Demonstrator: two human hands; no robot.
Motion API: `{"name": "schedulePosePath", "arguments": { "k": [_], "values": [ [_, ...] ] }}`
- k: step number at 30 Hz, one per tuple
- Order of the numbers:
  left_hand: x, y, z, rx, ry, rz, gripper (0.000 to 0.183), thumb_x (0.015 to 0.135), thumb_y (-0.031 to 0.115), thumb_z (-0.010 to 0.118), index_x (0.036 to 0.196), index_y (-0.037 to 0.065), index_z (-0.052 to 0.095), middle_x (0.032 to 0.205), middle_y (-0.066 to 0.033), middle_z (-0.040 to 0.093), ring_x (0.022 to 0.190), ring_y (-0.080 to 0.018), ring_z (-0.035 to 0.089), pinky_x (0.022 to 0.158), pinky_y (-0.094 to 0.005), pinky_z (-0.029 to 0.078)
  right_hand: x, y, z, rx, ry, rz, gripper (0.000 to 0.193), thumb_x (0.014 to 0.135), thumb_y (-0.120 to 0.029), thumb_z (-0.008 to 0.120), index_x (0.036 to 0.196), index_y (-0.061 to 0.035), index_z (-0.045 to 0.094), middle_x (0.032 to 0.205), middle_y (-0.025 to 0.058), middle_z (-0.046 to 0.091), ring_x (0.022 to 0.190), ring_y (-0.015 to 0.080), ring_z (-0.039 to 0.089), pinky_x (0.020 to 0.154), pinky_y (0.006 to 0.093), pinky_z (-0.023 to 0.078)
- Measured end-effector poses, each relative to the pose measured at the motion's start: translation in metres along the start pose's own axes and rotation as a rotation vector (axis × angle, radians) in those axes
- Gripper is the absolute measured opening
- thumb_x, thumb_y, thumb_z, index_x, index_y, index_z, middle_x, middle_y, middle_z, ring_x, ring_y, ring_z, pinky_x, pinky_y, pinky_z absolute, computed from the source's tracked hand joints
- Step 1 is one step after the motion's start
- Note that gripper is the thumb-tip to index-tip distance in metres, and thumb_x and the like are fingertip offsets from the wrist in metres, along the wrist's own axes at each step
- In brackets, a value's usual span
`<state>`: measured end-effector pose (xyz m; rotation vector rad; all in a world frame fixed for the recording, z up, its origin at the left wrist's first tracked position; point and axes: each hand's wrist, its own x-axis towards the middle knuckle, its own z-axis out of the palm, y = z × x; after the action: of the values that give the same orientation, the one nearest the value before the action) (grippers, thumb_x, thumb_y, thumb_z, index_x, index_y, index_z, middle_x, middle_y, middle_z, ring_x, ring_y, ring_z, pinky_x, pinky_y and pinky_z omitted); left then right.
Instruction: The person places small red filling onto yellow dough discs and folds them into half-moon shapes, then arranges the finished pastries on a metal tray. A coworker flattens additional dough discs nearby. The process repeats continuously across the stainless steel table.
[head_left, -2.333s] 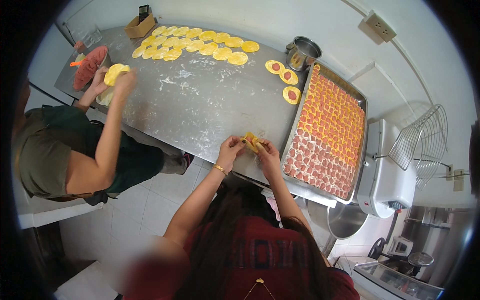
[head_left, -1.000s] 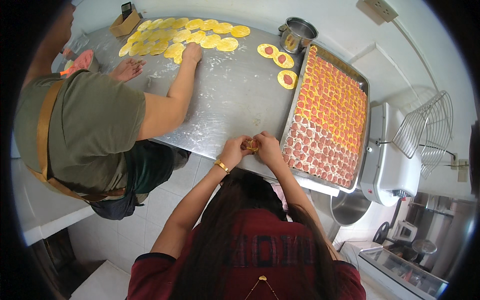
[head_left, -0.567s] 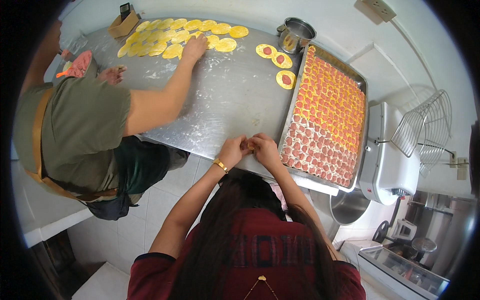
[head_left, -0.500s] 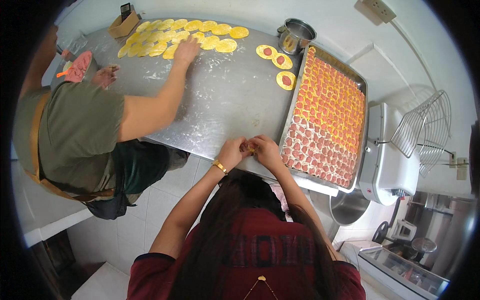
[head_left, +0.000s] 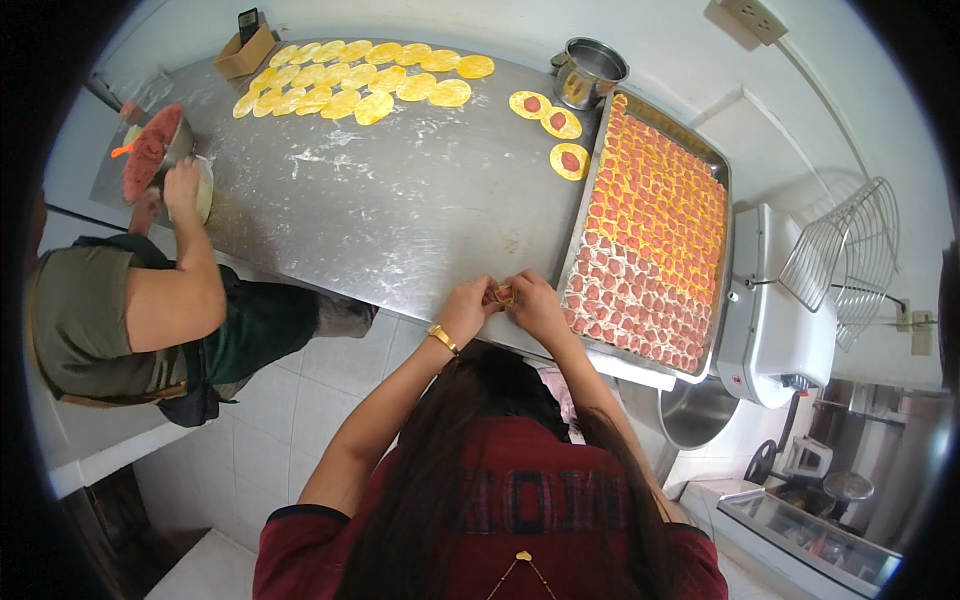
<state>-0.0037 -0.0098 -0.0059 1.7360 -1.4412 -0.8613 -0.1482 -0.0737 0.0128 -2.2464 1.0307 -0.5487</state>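
At the near edge of the steel table, my left hand [head_left: 467, 308] and my right hand [head_left: 538, 308] meet with fingers closed around a small yellow dumpling [head_left: 504, 294]. The fingers cover most of it. Beside my right hand stands a large metal tray [head_left: 577, 250] packed with rows of small dumplings with pinkish meat tops. The wrappers in its far part look yellow, those in the near part whitish. Farther off on the table, a yellow wrapper [head_left: 558, 163] bears a lump of meat, and two more like it lie near the steel pot.
Many bare yellow wrappers [head_left: 383, 80] lie in overlapping rows at the far left. A steel pot [head_left: 590, 72] stands behind the tray. A co-worker [head_left: 170, 310] at the left reaches beside a bowl of pink meat [head_left: 155, 150]. A white machine [head_left: 775, 310] stands right of the tray.
The co-worker has drawn back left from the rows of wrappers to the meat bowl, which now sits tilted. My hands stay in nearly the same place around the dumpling.
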Motion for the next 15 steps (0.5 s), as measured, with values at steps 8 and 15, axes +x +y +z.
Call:
{"name": "schedulePosePath", "arguments": {
  "k": [8,15],
  "values": [
    [0.006,0.003,0.012,0.115,0.022,0.065,0.024,0.077,0.014,0.071,0.091,0.002,0.056,0.077,-0.0154,0.065,0.071,-0.0298,0.064,0.064,-0.0395,0.050,0.005,0.006,-0.005,0.026,-0.052,0.000,0.021,0.068,0.003,0.057,0.089,-0.0034,0.060,0.089,0.0156,0.057,0.081,0.0370,0.058,0.071,0.0424,0.048],
    [0.005,-0.005,0.010,0.011,0.037,0.123,0.026,0.075,0.010,0.071,0.095,0.004,0.056,0.080,-0.0140,0.065,0.072,-0.0291,0.065,0.065,-0.0373,0.051,-0.003,-0.001,-0.003,-0.091,-0.076,0.133,0.031,0.069,0.001,0.060,0.100,-0.0032,0.060,0.095,0.0168,0.057,0.087,0.0384,0.058,0.075,0.0434,0.048]
  ]
}}
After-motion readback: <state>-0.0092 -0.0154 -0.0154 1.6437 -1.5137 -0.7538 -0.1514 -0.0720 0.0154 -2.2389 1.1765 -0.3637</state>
